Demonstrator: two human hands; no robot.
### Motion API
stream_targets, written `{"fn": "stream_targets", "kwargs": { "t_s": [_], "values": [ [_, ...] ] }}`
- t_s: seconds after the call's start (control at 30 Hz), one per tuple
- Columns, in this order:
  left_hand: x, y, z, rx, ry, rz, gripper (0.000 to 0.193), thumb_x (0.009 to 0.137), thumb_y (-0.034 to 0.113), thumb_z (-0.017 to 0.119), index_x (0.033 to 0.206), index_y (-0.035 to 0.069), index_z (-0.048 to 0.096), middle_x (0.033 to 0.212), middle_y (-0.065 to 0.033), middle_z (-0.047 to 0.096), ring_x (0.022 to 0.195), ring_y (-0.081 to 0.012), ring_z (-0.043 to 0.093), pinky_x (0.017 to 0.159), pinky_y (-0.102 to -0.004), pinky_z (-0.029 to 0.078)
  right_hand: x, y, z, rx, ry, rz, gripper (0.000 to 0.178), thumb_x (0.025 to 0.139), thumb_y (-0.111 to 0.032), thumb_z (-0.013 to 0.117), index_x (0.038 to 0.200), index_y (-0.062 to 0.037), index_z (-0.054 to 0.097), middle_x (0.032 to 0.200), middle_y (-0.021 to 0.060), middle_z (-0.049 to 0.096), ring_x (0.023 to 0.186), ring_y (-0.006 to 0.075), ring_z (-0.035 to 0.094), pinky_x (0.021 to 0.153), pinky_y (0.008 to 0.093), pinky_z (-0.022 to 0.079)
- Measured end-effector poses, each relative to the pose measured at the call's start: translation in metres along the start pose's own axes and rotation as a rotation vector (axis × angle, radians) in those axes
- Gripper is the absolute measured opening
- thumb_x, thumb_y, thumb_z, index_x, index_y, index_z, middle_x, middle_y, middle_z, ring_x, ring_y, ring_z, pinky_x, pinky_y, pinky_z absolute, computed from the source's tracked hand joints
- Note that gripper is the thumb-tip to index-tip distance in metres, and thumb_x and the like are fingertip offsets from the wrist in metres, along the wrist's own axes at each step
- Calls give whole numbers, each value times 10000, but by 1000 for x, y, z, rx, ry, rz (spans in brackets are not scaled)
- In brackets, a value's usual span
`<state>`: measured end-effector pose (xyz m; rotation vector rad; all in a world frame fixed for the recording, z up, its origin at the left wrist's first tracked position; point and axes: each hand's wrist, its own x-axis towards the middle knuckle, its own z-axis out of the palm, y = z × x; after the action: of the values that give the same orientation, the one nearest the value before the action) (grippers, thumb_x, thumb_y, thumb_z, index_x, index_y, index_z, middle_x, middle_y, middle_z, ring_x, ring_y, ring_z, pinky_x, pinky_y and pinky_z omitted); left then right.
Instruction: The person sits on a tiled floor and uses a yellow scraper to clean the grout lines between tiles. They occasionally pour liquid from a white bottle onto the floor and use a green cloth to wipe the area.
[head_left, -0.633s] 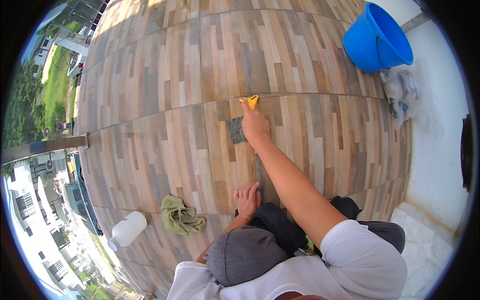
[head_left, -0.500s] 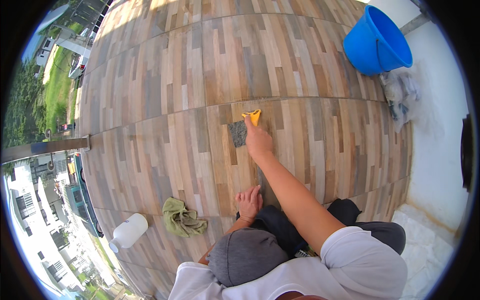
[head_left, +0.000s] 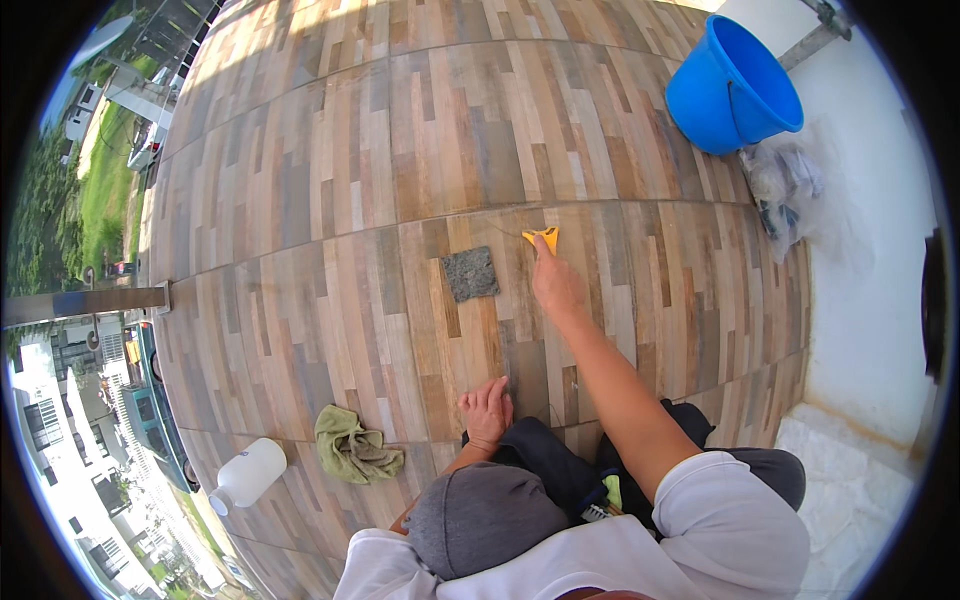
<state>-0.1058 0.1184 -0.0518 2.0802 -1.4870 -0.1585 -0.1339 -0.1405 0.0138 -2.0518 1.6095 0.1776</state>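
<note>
Two hands are showing, and one is working: the right hand (head_left: 560, 290) is curling closely around a yellow scraper (head_left: 546, 238), its index finger lying along the tool. The left hand (head_left: 487, 410) is resting low by the knee, fingers loosely extended and slightly parted, gripping nothing that is showing.

Progress (judgement): work on the tiled floor (head_left: 330, 300) is appearing to be under way, not finished. The scraper's wide edge is sitting just below a tile joint (head_left: 470, 212), where faint marks are showing; whether these are residue or wetness, cannot tell. No boundary is separating treated tile from untreated, so the share done is staying unreadable. The grey pad (head_left: 470, 275) and the green cloth (head_left: 358, 445) are lying out of both hands; any wiping is probably remaining.

Position: the scraper is lying at the fingertips of the right hand, ahead of it and well apart from the left hand. The pad is lying just left of the right hand, not touching it, and farther forward than the left hand. The cloth is lying left of the left hand, apart from it.
</note>
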Motion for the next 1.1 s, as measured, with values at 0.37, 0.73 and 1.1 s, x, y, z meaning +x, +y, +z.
{"fn": "stream_targets", "kwargs": {
  "t_s": [0.37, 0.73, 1.1],
  "values": [
    [-3, 0, 3, 7, 7, 6, 437, 700, 143, 609, 1128, 151, 519, 1033, -20, 532, 886, -182, 480, 842, -359, 280, 26, -2, -13, 46, 98, -39, 416, 813, -90, 411, 1225, -149, 427, 803, 190, 623, 762, 354, 609, 632, 457, 469],
    [2, 2, 7, 12, 13, 18, 441, 698, 140, 606, 1130, 150, 515, 1029, -16, 531, 883, -183, 480, 836, -357, 280, 31, -3, -16, 31, 125, -31, 422, 821, -101, 401, 1240, -158, 414, 812, 182, 625, 769, 339, 613, 645, 445, 473],
    [4, 3, 5, -1, 5, 24, 431, 707, 144, 604, 1129, 145, 517, 1030, -17, 528, 892, -188, 476, 835, -354, 286, 35, -5, -20, 43, 121, 25, 425, 818, -87, 401, 1235, -167, 404, 827, 177, 622, 803, 328, 608, 659, 449, 469]
  ]
}}
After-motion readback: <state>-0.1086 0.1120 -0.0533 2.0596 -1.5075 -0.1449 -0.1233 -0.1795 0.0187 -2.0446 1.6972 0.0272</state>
